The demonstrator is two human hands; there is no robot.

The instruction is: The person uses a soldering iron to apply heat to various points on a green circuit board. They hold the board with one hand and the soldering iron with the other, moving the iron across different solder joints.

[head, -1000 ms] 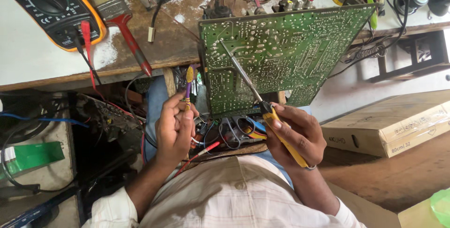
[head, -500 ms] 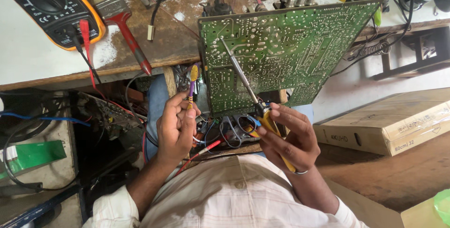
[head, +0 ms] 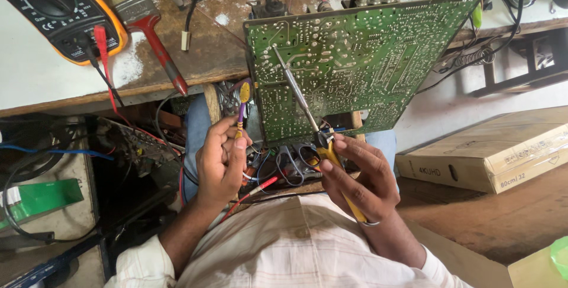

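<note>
Head view, looking down at lap and bench edge. Right hand point(head: 361, 175), lower centre-right of the frame, is closed in a pen-style pinch around the yellow handle of a soldering iron point(head: 307, 119); a ring-like band shows near the little finger. The iron's metal shaft runs up and left, tip resting on the solder side of a large green circuit board point(head: 367, 57) in the upper centre, near the board's upper left corner. The board stands tilted, its lower edge toward the person's knees, its upper edge against the bench.

Left hand point(head: 222, 161), centre-left, fingers curled, thumb and forefinger pinching a thin purple lead with a small yellow component point(head: 243, 94) at its top, held upright just left of the board's lower left edge, not touching it as far as I can tell.

Between the hands: scissors point(head: 294, 159) with dark loops, plus a tangle of red and black wires.

Upper left of the frame: multimeter point(head: 56, 7), black with orange casing, red probe lead hanging down. Beside it a paintbrush point(head: 145, 21) with red handle on the worn wooden bench point(head: 201, 51). Right side: flat cardboard box point(head: 491, 152) on a wooden surface. Lower left: green box point(head: 38, 199) among cables.
</note>
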